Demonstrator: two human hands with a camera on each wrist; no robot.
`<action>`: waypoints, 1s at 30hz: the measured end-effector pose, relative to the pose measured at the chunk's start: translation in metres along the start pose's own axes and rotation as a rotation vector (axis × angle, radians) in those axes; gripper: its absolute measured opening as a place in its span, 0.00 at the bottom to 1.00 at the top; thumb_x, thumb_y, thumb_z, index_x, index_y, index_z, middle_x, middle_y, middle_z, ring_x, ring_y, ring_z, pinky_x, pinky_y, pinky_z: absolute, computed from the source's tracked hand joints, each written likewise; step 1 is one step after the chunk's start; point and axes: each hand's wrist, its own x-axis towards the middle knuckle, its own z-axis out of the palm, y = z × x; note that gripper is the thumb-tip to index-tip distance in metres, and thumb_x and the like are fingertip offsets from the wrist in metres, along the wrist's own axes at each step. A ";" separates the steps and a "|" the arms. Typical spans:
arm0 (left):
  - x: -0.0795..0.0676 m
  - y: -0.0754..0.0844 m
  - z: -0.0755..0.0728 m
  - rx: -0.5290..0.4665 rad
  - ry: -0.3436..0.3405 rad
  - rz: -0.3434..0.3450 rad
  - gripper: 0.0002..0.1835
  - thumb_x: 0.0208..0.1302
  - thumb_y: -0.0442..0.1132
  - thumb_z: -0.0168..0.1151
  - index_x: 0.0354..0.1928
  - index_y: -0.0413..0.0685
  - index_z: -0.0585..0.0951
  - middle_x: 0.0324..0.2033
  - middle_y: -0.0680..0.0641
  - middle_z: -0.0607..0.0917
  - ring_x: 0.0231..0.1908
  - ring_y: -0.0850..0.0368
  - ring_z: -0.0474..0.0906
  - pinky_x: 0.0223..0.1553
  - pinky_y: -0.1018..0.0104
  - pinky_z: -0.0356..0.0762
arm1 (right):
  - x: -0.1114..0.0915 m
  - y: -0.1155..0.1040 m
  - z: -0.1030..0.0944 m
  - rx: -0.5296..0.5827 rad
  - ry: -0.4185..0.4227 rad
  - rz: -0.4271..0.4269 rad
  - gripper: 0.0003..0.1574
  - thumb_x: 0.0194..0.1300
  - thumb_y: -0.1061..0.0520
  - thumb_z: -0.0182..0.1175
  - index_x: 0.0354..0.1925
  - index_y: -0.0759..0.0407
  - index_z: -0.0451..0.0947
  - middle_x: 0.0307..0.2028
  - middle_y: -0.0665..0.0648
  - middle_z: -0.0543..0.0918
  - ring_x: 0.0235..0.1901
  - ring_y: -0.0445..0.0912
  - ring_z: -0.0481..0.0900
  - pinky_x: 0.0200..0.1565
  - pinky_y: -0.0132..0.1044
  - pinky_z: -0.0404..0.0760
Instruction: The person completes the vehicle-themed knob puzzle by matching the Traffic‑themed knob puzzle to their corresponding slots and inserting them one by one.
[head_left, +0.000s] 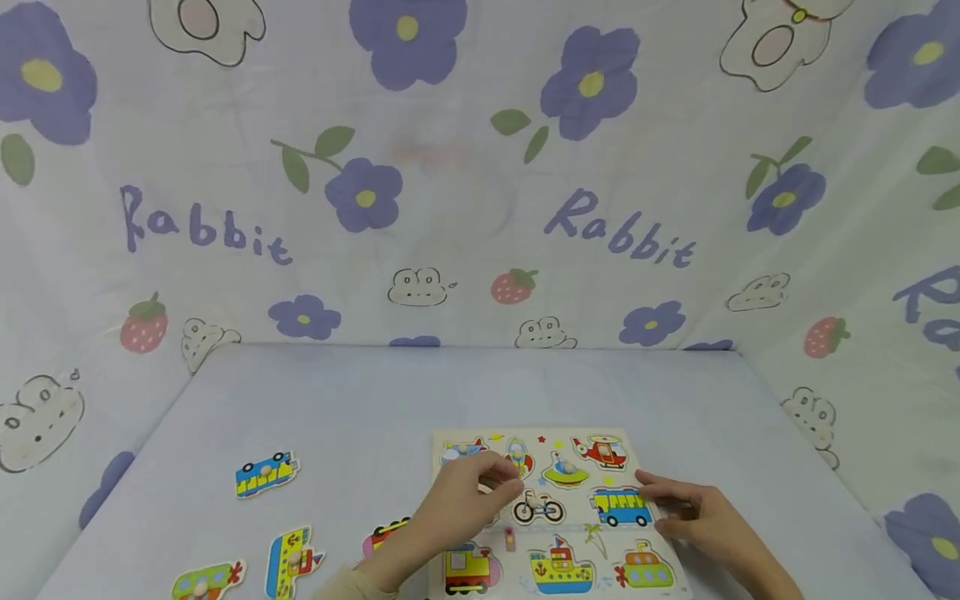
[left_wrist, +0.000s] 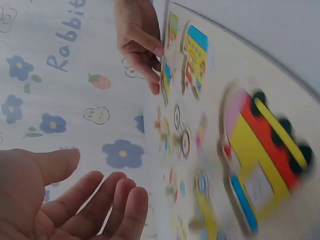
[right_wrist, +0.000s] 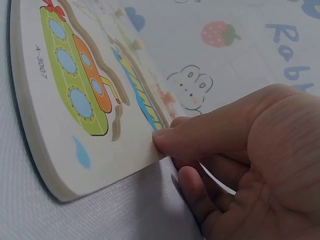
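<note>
A wooden puzzle board (head_left: 525, 533) lies at the front of the table. My left hand (head_left: 468, 500) hovers over it beside the bicycle piece (head_left: 538, 507), fingers loosely bent and nothing between them and the thumb. At the board's right edge, my right hand (head_left: 697, 517) holds the rim, its thumb (right_wrist: 175, 142) on the top face near the bus recess (head_left: 621, 507). Knobbed pieces such as the rocket (head_left: 519, 457), flying saucer (head_left: 566, 472) and helicopter (head_left: 603, 452) sit in the board. Printed recesses show a train (head_left: 471, 571), ship (head_left: 561, 571) and submarine (head_left: 647, 570).
Left of the board lie a loose bus piece (head_left: 266, 475), a ship piece (head_left: 292, 560) and a submarine piece (head_left: 206, 581). A train piece (head_left: 384, 533) is partly hidden by my left forearm. Patterned cloth walls (head_left: 480, 250) stand behind and at both sides.
</note>
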 end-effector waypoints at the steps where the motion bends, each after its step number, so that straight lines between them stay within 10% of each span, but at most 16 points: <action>1: -0.004 -0.001 -0.009 0.020 -0.003 0.003 0.09 0.69 0.45 0.63 0.43 0.50 0.84 0.36 0.61 0.84 0.38 0.65 0.80 0.42 0.64 0.78 | 0.000 0.000 0.000 0.001 0.001 0.004 0.27 0.49 0.67 0.72 0.49 0.53 0.85 0.65 0.50 0.73 0.59 0.54 0.72 0.45 0.42 0.77; 10: -0.057 -0.056 -0.121 0.169 -0.030 -0.086 0.12 0.66 0.48 0.66 0.46 0.52 0.87 0.39 0.59 0.86 0.38 0.61 0.80 0.38 0.66 0.80 | 0.000 0.001 0.003 0.003 0.007 0.032 0.28 0.49 0.68 0.71 0.51 0.54 0.85 0.66 0.51 0.72 0.59 0.53 0.72 0.44 0.41 0.77; 18: -0.100 -0.108 -0.219 0.259 0.160 -0.154 0.16 0.58 0.46 0.73 0.48 0.50 0.87 0.41 0.54 0.87 0.35 0.60 0.79 0.34 0.66 0.79 | 0.000 0.000 0.000 -0.006 0.010 0.030 0.27 0.51 0.67 0.71 0.51 0.53 0.85 0.66 0.51 0.72 0.58 0.52 0.73 0.44 0.41 0.77; 30: -0.115 -0.141 -0.252 0.292 0.148 -0.190 0.17 0.60 0.41 0.72 0.51 0.47 0.85 0.43 0.50 0.87 0.36 0.60 0.80 0.36 0.65 0.80 | 0.000 -0.001 0.001 0.032 -0.017 0.013 0.28 0.51 0.69 0.70 0.52 0.55 0.84 0.67 0.52 0.71 0.59 0.53 0.72 0.45 0.40 0.78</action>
